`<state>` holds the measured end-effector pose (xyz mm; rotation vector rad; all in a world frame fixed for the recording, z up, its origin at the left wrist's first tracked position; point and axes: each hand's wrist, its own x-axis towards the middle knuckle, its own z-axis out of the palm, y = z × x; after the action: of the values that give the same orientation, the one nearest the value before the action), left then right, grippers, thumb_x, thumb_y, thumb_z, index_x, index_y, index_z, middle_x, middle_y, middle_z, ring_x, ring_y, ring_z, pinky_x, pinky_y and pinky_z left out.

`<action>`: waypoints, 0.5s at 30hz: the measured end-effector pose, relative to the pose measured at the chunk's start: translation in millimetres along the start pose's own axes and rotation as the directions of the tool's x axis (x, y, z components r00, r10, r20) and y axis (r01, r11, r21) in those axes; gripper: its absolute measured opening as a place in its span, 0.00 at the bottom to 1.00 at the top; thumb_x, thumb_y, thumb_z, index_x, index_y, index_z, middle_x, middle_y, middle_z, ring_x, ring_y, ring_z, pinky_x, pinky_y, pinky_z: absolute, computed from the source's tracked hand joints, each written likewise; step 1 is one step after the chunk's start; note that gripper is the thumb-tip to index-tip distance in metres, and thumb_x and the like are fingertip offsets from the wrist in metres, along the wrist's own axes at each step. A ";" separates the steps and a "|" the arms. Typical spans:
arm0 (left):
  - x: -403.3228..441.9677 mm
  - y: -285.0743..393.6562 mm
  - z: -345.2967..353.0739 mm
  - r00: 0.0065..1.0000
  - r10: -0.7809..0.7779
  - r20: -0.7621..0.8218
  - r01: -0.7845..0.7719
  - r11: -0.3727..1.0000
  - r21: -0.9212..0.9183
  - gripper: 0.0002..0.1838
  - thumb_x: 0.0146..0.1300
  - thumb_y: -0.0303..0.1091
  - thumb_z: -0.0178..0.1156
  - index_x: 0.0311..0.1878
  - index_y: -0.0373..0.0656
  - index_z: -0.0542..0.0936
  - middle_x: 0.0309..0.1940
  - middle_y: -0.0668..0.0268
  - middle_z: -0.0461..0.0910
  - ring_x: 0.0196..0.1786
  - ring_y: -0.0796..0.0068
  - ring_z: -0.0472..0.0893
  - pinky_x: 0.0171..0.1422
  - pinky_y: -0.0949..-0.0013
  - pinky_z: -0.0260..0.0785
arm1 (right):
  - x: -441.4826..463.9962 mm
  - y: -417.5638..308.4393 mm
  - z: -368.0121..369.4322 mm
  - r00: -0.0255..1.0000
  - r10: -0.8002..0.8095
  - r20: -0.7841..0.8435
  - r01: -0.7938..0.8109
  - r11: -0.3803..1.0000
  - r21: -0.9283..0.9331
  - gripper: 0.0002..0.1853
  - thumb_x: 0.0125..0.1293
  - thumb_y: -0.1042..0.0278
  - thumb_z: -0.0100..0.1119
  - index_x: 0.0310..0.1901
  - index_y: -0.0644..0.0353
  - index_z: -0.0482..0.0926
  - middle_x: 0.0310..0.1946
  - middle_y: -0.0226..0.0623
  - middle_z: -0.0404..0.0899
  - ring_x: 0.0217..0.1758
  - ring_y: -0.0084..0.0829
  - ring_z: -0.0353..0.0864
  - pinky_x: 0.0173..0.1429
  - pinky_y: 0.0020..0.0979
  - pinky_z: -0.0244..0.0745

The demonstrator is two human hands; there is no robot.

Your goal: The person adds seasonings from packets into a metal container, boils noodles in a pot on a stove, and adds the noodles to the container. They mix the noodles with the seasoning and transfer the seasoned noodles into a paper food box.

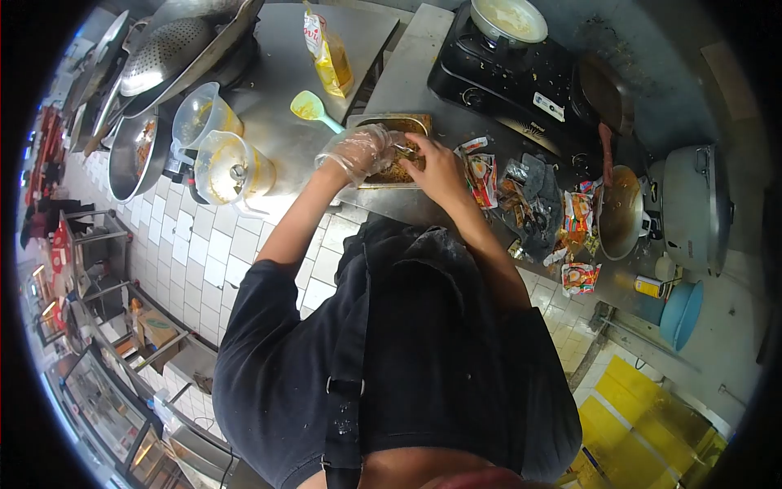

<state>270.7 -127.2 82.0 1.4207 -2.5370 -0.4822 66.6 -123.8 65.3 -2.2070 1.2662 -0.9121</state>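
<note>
My left hand (364, 153) wears a clear plastic glove and reaches over a rectangular metal tray (426, 122). Brown, crumbly food (397, 173) lies in the tray. The left fingertips blur into the food and the glove's shine, so what they hold, if anything, is hidden. My right hand (440, 169) is bare and comes over the tray from the right. Its thumb and forefinger are apart, close to the gloved fingertips, with nothing clearly between them. A pale green spatula (309, 107) lies just behind the left hand, its handle pointing at the tray.
Two plastic jugs (236, 169) stand at left, near metal pans and a strainer (167, 57). A yellow pouch (332, 69) stands behind. At right are a black gas stove (497, 94) with a pot (509, 20), torn food packets (578, 213), a frying pan (621, 213) and a large pot (692, 208).
</note>
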 end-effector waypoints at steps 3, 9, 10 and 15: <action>-4.0 2.5 -4.8 0.995 -0.023 -0.100 0.000 0.975 -0.222 0.19 0.59 0.35 0.61 0.54 0.45 0.79 0.43 0.55 0.81 0.45 0.55 0.80 0.49 0.59 0.73 | 6.8 2.4 12.4 0.989 0.087 0.120 -0.086 0.996 -0.009 0.15 0.61 0.66 0.63 0.49 0.54 0.78 0.37 0.41 0.85 0.39 0.45 0.84 0.44 0.40 0.78; -20.1 -14.9 16.9 0.949 -0.281 -0.145 0.142 0.788 -0.600 0.19 0.58 0.28 0.65 0.55 0.46 0.80 0.41 0.60 0.84 0.39 0.69 0.83 0.44 0.68 0.75 | 11.1 18.4 25.2 0.999 0.007 0.045 -0.015 0.982 0.188 0.11 0.61 0.69 0.63 0.45 0.55 0.79 0.33 0.40 0.85 0.36 0.42 0.85 0.39 0.37 0.79; -20.9 -18.5 21.6 0.946 -0.274 -0.173 0.099 0.752 -0.651 0.17 0.60 0.28 0.64 0.54 0.44 0.81 0.42 0.60 0.85 0.39 0.71 0.83 0.44 0.69 0.75 | 11.6 17.1 28.0 0.999 0.008 0.045 -0.017 0.982 0.187 0.11 0.61 0.69 0.63 0.45 0.55 0.79 0.33 0.40 0.85 0.36 0.42 0.85 0.39 0.37 0.79; -23.7 -21.1 15.7 0.945 -0.175 -0.276 0.056 0.919 -0.391 0.13 0.62 0.32 0.62 0.49 0.40 0.83 0.42 0.59 0.85 0.42 0.70 0.84 0.47 0.69 0.76 | 17.9 19.1 32.8 1.000 -0.017 -0.009 0.018 0.993 0.116 0.07 0.60 0.66 0.65 0.37 0.57 0.81 0.43 0.39 0.84 0.43 0.40 0.85 0.46 0.36 0.78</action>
<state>294.7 -114.3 59.4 1.3790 -1.9919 -0.6716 85.7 -147.2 36.1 -2.1287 1.1687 -0.9773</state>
